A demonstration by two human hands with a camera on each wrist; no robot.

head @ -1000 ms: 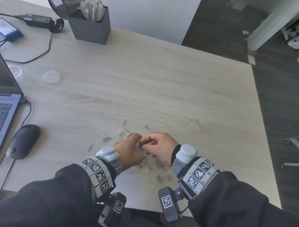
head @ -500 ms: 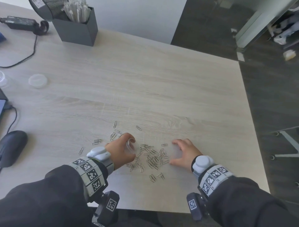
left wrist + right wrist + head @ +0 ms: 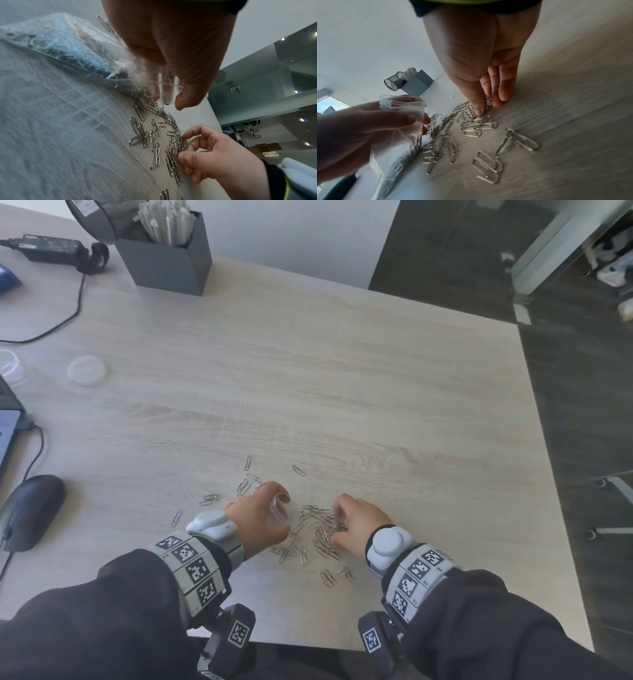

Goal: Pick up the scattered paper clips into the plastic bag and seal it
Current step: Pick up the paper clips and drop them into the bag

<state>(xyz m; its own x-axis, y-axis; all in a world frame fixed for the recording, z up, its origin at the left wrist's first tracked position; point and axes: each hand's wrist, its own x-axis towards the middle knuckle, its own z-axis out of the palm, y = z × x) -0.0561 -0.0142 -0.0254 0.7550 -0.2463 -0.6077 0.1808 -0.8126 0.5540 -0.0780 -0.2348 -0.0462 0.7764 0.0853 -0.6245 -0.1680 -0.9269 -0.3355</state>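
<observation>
Bare table (image 3: 342, 378) lies open from 11 to 3 o'clock of the paper clips (image 3: 318, 534). At 9 o'clock a mouse (image 3: 29, 510) and cable block passage; at 11 o'clock, far off, stands a grey holder (image 3: 168, 265).

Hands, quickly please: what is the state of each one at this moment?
Left hand: closed, holding the plastic bag with its mouth open.
Right hand: fingers curled, pinching a bunch of paper clips on the table.
</observation>
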